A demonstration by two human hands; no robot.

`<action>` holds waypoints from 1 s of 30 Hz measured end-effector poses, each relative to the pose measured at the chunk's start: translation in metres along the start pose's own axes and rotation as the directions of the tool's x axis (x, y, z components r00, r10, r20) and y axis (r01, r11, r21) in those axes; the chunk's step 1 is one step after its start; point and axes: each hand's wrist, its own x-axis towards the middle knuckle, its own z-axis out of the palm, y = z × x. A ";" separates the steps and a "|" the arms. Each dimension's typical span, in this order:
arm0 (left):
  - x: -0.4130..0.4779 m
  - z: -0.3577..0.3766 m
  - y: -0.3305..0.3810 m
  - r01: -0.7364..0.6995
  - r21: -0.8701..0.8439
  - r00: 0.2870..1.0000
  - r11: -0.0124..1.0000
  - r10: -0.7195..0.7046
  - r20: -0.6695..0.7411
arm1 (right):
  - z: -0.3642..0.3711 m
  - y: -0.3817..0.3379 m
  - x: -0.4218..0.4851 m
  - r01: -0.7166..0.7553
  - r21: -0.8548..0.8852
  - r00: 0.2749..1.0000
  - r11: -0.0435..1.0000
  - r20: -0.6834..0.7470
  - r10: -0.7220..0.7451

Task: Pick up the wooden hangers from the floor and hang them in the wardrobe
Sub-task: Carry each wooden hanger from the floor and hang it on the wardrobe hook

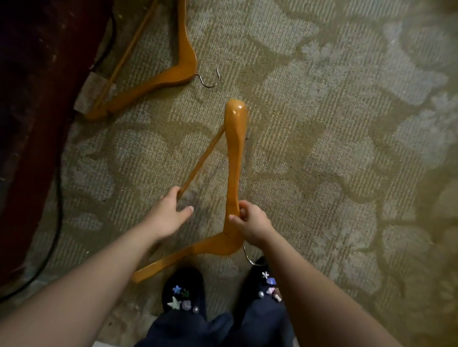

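A wooden hanger [233, 151] is lifted above the patterned carpet, one end pointing away from me. My right hand [250, 224] grips its arm near the neck, just above the metal hook. My left hand [167, 215] reaches to the hanger's thin crossbar, fingers loosely spread and touching it. A second wooden hanger [184, 45] lies flat on the carpet at the upper left, its metal hook [211, 78] pointing right. No wardrobe is in view.
Dark furniture [23, 92] fills the left side, with a black cable [59, 211] running along the carpet beside it. My two dark shoes [184, 288] with charms stand below the held hanger. Patterned carpet [352, 159] spreads to the right.
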 end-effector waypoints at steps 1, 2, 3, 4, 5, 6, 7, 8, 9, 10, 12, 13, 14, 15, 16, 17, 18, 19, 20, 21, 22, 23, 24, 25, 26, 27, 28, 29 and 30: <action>-0.012 -0.006 0.007 -0.007 -0.016 1.000 1.000 0.007 -0.010 | -0.007 -0.007 -0.011 0.011 0.012 1.000 1.000 -0.011 -0.011; -0.026 -0.012 0.016 -0.026 -0.008 0.999 1.000 0.025 -0.040 | -0.015 -0.015 -0.022 0.021 0.022 1.000 1.000 -0.022 -0.021; -0.042 -0.018 0.025 -0.051 0.054 0.993 0.997 0.057 -0.103 | -0.023 -0.023 -0.034 0.026 0.029 0.999 0.999 -0.035 -0.025; -0.061 -0.025 0.036 -0.084 0.178 0.975 0.980 0.117 -0.187 | -0.032 -0.031 -0.047 0.027 0.026 0.998 0.999 -0.049 -0.025; -0.081 -0.032 0.049 -0.134 0.325 0.937 0.936 0.227 -0.267 | -0.041 -0.039 -0.061 0.023 0.016 0.998 1.000 -0.063 -0.022; -0.100 -0.040 0.061 -0.196 0.453 0.881 0.870 0.359 -0.309 | -0.052 -0.047 -0.075 0.023 0.000 0.997 1.000 -0.076 -0.023; -0.117 -0.048 0.073 -0.245 0.553 0.829 0.796 0.468 -0.307 | -0.063 -0.054 -0.090 0.027 -0.018 0.996 0.999 -0.085 -0.028; -0.133 -0.057 0.085 -0.275 0.626 0.796 0.730 0.537 -0.277 | -0.074 -0.062 -0.105 0.032 -0.040 0.995 0.999 -0.089 -0.036; -0.147 -0.067 0.096 -0.297 0.678 0.778 0.672 0.582 -0.236 | -0.084 -0.070 -0.120 0.039 -0.070 0.994 0.997 -0.095 -0.045; -0.160 -0.078 0.109 -0.312 0.716 0.767 0.624 0.611 -0.197 | -0.093 -0.078 -0.134 0.048 -0.111 0.993 0.993 -0.106 -0.060; -0.187 -0.100 0.131 -0.340 0.785 0.729 0.518 0.672 -0.128 | -0.111 -0.098 -0.166 0.064 -0.193 0.988 0.979 -0.126 -0.090; -0.200 -0.112 0.142 -0.352 0.814 0.687 0.461 0.718 -0.110 | -0.119 -0.108 -0.183 0.074 -0.231 0.985 0.970 -0.134 -0.107; -0.214 -0.123 0.152 -0.360 0.840 0.638 0.405 0.764 -0.094 | -0.126 -0.117 -0.200 0.087 -0.272 0.981 0.958 -0.145 -0.130; -0.230 -0.134 0.163 -0.362 0.861 0.607 0.358 0.791 -0.073 | -0.134 -0.126 -0.219 0.099 -0.313 0.977 0.945 -0.152 -0.152; -0.247 -0.144 0.173 -0.361 0.873 0.605 0.328 0.794 -0.048 | -0.140 -0.134 -0.239 0.116 -0.351 0.971 0.929 -0.157 -0.180; -0.264 -0.153 0.182 -0.354 0.882 0.626 0.312 0.780 -0.025 | -0.145 -0.143 -0.260 0.136 -0.389 0.964 0.911 -0.160 -0.213; -0.285 -0.159 0.189 -0.336 0.893 0.658 0.299 0.753 -0.004 | -0.150 -0.150 -0.282 0.162 -0.432 0.954 0.887 -0.160 -0.252; -0.305 -0.164 0.194 -0.318 0.905 0.687 0.282 0.727 0.015 | -0.153 -0.158 -0.305 0.185 -0.472 0.944 0.862 -0.158 -0.290; -0.325 -0.167 0.196 -0.302 0.914 0.704 0.269 0.709 0.024 | -0.156 -0.164 -0.328 0.208 -0.499 0.933 0.841 -0.157 -0.324; -0.344 -0.168 0.197 -0.288 0.918 0.721 0.273 0.693 0.020 | -0.159 -0.171 -0.351 0.227 -0.518 0.924 0.825 -0.153 -0.350; -0.363 -0.169 0.197 -0.279 0.913 0.738 0.297 0.675 0.005 | -0.162 -0.176 -0.373 0.244 -0.540 0.915 0.806 -0.148 -0.376; -0.383 -0.170 0.196 -0.268 0.907 0.757 0.326 0.654 -0.011 | -0.164 -0.182 -0.395 0.254 -0.573 0.907 0.779 -0.138 -0.398; -0.404 -0.171 0.196 -0.261 0.901 0.779 0.348 0.627 -0.017 | -0.166 -0.187 -0.416 0.259 -0.618 0.900 0.742 -0.124 -0.418; -0.424 -0.173 0.196 -0.263 0.891 0.797 0.371 0.603 -0.016 | -0.167 -0.191 -0.436 0.261 -0.662 0.898 0.702 -0.101 -0.429; -0.443 -0.175 0.195 -0.273 0.872 0.815 0.407 0.580 -0.016 | -0.168 -0.195 -0.455 0.267 -0.699 0.896 0.663 -0.072 -0.437; -0.461 -0.179 0.195 -0.290 0.843 0.829 0.453 0.560 -0.016 | -0.168 -0.199 -0.473 0.273 -0.731 0.897 0.625 -0.042 -0.441; -0.478 -0.181 0.193 -0.307 0.809 0.840 0.501 0.543 -0.017 | -0.169 -0.203 -0.490 0.279 -0.764 0.895 0.582 -0.014 -0.446; -0.494 -0.183 0.190 -0.320 0.779 0.847 0.539 0.531 -0.019 | -0.169 -0.206 -0.506 0.282 -0.797 0.889 0.535 0.007 -0.458; -0.507 -0.185 0.187 -0.331 0.758 0.848 0.562 0.529 -0.022 | -0.169 -0.209 -0.520 0.280 -0.826 0.882 0.489 0.020 -0.471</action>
